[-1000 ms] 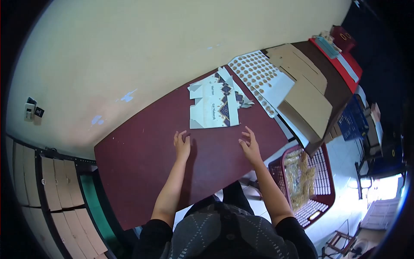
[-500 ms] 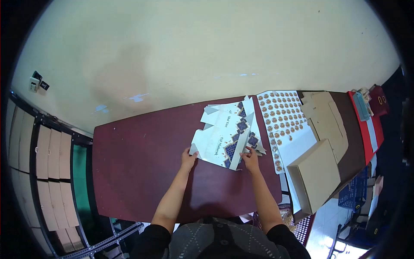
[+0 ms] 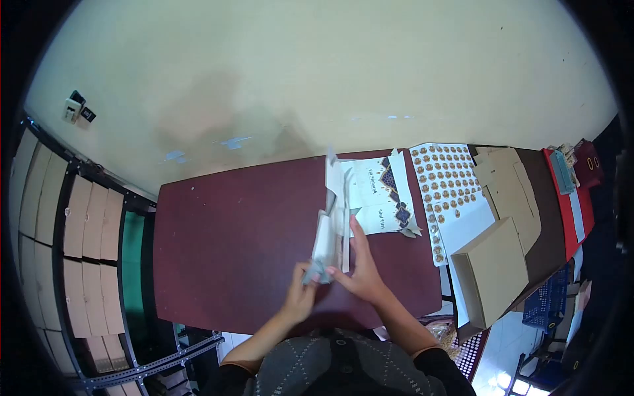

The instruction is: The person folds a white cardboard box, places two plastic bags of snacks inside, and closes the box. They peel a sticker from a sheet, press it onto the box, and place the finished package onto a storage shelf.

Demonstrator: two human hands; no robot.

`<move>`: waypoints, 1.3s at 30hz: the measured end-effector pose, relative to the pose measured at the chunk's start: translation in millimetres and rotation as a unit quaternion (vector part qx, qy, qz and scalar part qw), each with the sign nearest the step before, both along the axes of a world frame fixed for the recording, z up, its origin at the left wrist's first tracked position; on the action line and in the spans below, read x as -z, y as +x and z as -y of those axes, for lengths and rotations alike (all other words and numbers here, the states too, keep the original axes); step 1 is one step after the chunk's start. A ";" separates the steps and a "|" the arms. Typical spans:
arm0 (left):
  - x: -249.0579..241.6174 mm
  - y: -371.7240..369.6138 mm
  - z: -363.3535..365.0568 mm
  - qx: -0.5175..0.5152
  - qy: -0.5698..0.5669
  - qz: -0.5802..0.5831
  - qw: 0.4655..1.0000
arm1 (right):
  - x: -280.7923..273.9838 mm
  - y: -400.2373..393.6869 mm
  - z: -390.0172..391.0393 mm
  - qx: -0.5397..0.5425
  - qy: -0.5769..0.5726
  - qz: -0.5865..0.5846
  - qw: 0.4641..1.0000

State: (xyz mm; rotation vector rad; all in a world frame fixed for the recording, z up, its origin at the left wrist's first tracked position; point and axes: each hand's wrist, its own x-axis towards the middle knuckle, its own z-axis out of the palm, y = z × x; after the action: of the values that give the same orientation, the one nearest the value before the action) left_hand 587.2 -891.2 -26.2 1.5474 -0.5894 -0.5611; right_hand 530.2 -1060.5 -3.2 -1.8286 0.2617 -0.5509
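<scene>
A white cardboard box blank point(image 3: 325, 241), partly folded, stands on edge above the table, its printed side turned away. My left hand point(image 3: 300, 294) is closed in a pinch on the grey-white flap at its lower end. On the box's right side, my right hand point(image 3: 363, 274) has its thumb at the lower flap and its fingers stretched up along the panel, gripping it. Behind and to the right lies another flat box blank point(image 3: 370, 191), white with dark blue and gold ornaments and "Idul Fitri" lettering; part of it is hidden by the folded one.
Sheets of round brown stickers point(image 3: 442, 175) lie at the right of the maroon table point(image 3: 231, 257). Beyond them are brown cardboard pieces point(image 3: 508, 191), an open brown box point(image 3: 492, 270) and a red folder point(image 3: 558, 171). A shelf with boxes point(image 3: 82, 251) stands left.
The box blank has been lifted from flat and turned on edge, its sides folding up. Both hands have moved closer together near its lower end, and the second blank is now more exposed.
</scene>
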 end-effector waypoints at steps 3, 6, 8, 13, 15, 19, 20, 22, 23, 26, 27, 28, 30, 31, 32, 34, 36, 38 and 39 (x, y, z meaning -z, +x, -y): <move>-12.7 -19.5 -20.7 0.010 0.008 0.045 0.999 | -2.4 0.6 -25.7 -0.019 -0.052 0.010 0.998; -12.0 -16.5 -48.7 -0.006 0.003 -0.011 1.000 | 13.2 -3.8 -47.8 -0.026 0.003 0.004 1.000; -20.3 -15.9 -69.5 0.022 0.030 0.048 0.998 | 2.3 -7.9 -57.8 -0.021 -0.054 0.036 0.998; -29.2 -16.0 -105.6 0.030 0.043 0.129 0.990 | -24.8 -7.3 -69.9 0.005 -0.152 0.045 0.987; -30.8 -15.5 -118.3 -0.022 0.076 0.123 0.989 | -24.4 -11.7 -75.5 0.007 -0.176 0.014 0.984; -39.5 -6.8 -126.7 -0.092 0.049 0.113 0.988 | -27.2 -26.4 -91.6 -0.001 -0.178 -0.012 0.984; -41.0 -3.4 -128.7 -0.094 0.047 0.113 0.988 | -28.6 -28.3 -93.1 -0.037 -0.161 -0.021 0.986; -42.6 4.3 -132.4 -0.128 0.027 0.151 0.980 | -41.5 -31.9 -97.6 -0.064 -0.117 -0.023 0.991; -37.3 9.5 -133.8 -0.141 0.004 0.164 0.976 | -40.5 -36.5 -98.4 -0.098 -0.099 -0.012 0.990; -48.7 22.2 -137.0 -0.143 -0.035 0.152 0.977 | -34.8 -46.3 -96.5 -0.178 -0.069 -0.028 0.981; -47.7 27.8 -137.1 -0.138 -0.022 0.161 0.977 | -36.5 -49.6 -100.5 -0.185 -0.060 -0.047 0.980; -48.1 30.1 -134.8 -0.137 -0.022 0.161 0.977 | -37.0 -52.6 -103.1 -0.192 -0.052 -0.066 0.978; -51.4 32.0 -130.5 -0.097 -0.005 0.159 0.982 | -17.7 -54.9 -102.4 -0.225 -0.057 -0.101 0.967; -47.4 34.9 -130.3 -0.089 0.028 0.163 0.982 | -8.4 -55.7 -105.5 -0.225 -0.054 -0.113 0.966; -46.2 36.1 -129.6 -0.088 0.026 0.164 0.982 | -3.3 -56.7 -109.0 -0.225 -0.051 -0.125 0.965; -44.7 38.0 -127.0 -0.118 0.046 0.138 0.982 | -11.4 -54.7 -116.3 -0.193 -0.136 -0.124 0.964; -32.5 51.1 -123.7 -0.126 0.044 0.218 0.967 | -26.1 -52.4 -122.7 -0.244 0.022 -0.233 0.941; -20.9 61.2 -120.5 -0.135 0.045 0.294 0.945 | -22.9 -49.3 -135.4 -0.204 -0.031 -0.190 0.960; -19.6 64.4 -119.0 -0.109 0.082 0.278 0.951 | -18.1 -46.3 -139.2 -0.212 -0.029 -0.192 0.958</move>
State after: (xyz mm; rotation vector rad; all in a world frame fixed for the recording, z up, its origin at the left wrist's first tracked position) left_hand 651.6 -772.1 -6.5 1.9138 -0.7950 0.0074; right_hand 483.9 -921.3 14.9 -1.9663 0.1050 0.0995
